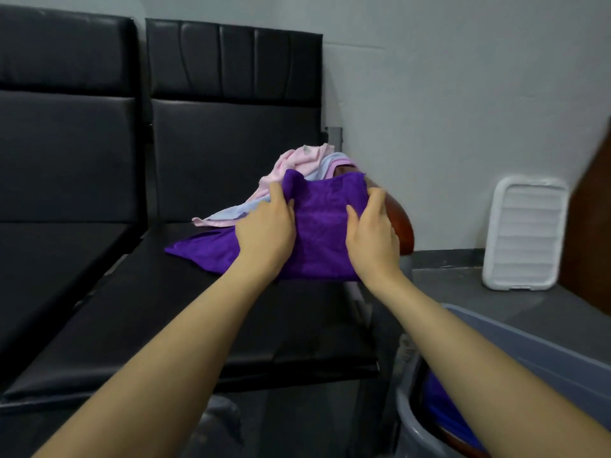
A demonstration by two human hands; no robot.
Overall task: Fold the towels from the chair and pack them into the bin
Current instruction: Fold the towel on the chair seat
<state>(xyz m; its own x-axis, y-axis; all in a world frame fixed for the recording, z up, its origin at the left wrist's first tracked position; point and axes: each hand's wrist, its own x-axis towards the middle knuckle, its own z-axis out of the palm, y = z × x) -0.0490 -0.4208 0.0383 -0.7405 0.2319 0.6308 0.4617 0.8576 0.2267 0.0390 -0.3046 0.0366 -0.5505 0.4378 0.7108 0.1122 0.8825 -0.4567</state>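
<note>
Head view shows the purple towel (317,239) on the chair seat (185,302), both hands (264,229) (372,229) pinching its far edge, bin (515,391) nearer the right hand.

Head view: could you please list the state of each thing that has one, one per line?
purple towel: unfolded, draped over the chair's armrest and seat, gripped by both hands.
left hand: grips the towel's upper left edge.
right hand: grips its upper right edge.
pink and pale blue towels: crumpled heap, unfolded.
bin: open, something blue inside.
white lid: off, leaning against the wall.
</note>
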